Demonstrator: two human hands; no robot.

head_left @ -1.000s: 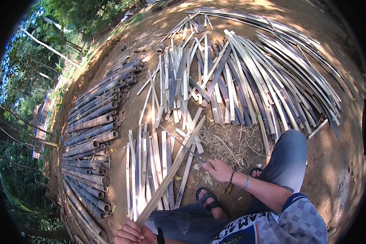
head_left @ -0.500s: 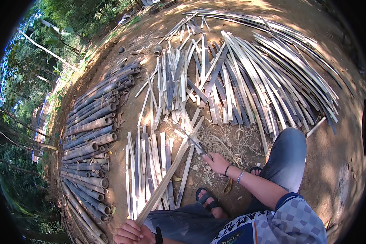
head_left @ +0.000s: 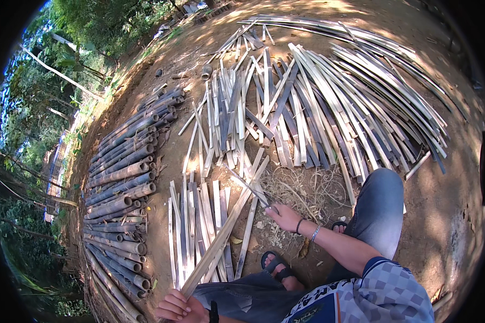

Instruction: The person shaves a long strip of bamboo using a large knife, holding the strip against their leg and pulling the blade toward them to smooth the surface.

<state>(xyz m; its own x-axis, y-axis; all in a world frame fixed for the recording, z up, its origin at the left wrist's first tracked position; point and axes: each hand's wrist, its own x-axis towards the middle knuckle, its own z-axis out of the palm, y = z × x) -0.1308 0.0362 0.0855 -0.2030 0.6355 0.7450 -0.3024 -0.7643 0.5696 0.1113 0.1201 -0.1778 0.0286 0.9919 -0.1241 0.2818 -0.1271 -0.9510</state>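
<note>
Your left hand [head_left: 182, 308] has its fingers clamped on the lower end of one bamboo strip [head_left: 221, 238], which slants from the lower left up to mid-frame. Your right hand [head_left: 284, 217] has its fingers closed around one knife [head_left: 261, 199], its blade crossing the strip's upper part; one stack of bamboo poles [head_left: 108, 208], too overlapped to count, lies at left. Compared with half a second ago, the blade shows longer, its tip farther toward the upper left.
</note>
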